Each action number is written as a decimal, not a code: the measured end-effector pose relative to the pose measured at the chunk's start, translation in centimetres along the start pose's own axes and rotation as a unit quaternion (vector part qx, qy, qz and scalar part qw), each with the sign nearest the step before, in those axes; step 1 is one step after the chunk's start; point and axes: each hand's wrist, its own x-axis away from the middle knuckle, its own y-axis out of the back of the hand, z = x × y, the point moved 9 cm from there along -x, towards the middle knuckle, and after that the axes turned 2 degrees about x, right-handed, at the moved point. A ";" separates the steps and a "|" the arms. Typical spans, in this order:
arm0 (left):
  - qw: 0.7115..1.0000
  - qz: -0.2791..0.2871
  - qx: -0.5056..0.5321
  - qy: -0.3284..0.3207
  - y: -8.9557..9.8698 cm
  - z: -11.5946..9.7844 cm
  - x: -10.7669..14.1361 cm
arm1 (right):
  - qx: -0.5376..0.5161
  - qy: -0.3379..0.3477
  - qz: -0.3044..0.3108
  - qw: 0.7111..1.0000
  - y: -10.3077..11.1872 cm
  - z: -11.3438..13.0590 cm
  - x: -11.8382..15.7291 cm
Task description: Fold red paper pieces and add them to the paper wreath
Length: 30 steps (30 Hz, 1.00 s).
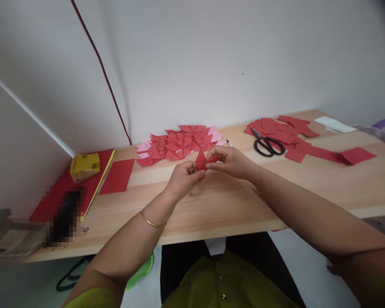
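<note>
Between my hands, above the middle of the wooden table (pixel 231 201), is a small piece of folded red paper (pixel 201 160) with a pointed tip standing up. My left hand (pixel 185 177) pinches its lower left part between thumb and fingers. From the other side my right hand (pixel 226 161) grips a red flap of the same paper. Just behind lies a heap of folded red and pink paper pieces (pixel 182 143). Near my right hand is the tip of a pen (pixel 228 143), mostly hidden.
Black-handled scissors (pixel 266 143) rest against a pile of red paper pieces (pixel 276 130) at the right. A red strip (pixel 356 156) extends beyond them. At the left are a red sheet (pixel 117 176) and a yellow packet (pixel 85 167). A wall (pixel 218 64) stands behind the table.
</note>
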 end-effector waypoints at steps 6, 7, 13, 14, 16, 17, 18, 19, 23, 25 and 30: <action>1.000 -0.010 -0.017 -0.001 0.3 0.0 -0.1 | -0.010 -0.040 -0.014 0.999 -0.1 -0.8 0.0; 1.000 -0.011 -0.022 -0.005 0.3 -0.2 -0.1 | -0.005 -0.042 -0.017 0.999 0.0 -0.8 0.0; 0.999 -0.016 -0.045 -0.004 0.4 -0.5 0.0 | -0.033 -0.046 -0.006 0.998 -0.3 -0.6 0.1; 0.999 -0.017 -0.041 -0.003 0.4 -0.4 0.0 | -0.038 -0.046 -0.003 0.998 -0.4 -0.5 0.0; 1.000 -0.018 -0.023 -0.001 0.4 -0.2 0.0 | -0.052 -0.049 0.001 0.997 -0.4 -0.4 0.0; 1.000 -0.018 -0.008 0.002 0.4 -0.1 -0.1 | -0.059 -0.050 0.000 0.997 -0.4 -0.4 0.0; 1.000 -0.015 0.009 0.006 0.3 0.1 -0.1 | -0.065 -0.049 -0.003 0.997 -0.3 -0.4 0.0; 1.000 -0.012 0.027 0.011 0.3 0.3 -0.1 | -0.070 -0.047 -0.006 0.996 -0.2 -0.4 0.0; 0.996 -0.004 0.073 0.041 0.0 1.1 -0.2 | -0.076 -0.036 -0.007 0.996 -0.1 -0.6 0.0; 0.996 -0.008 0.080 0.037 0.1 1.1 -0.2 | -0.072 -0.037 -0.007 0.997 0.0 -0.6 0.0; 0.999 -0.012 0.044 0.003 0.4 0.5 -0.2 | -0.064 -0.045 -0.008 0.997 -0.1 -0.4 0.0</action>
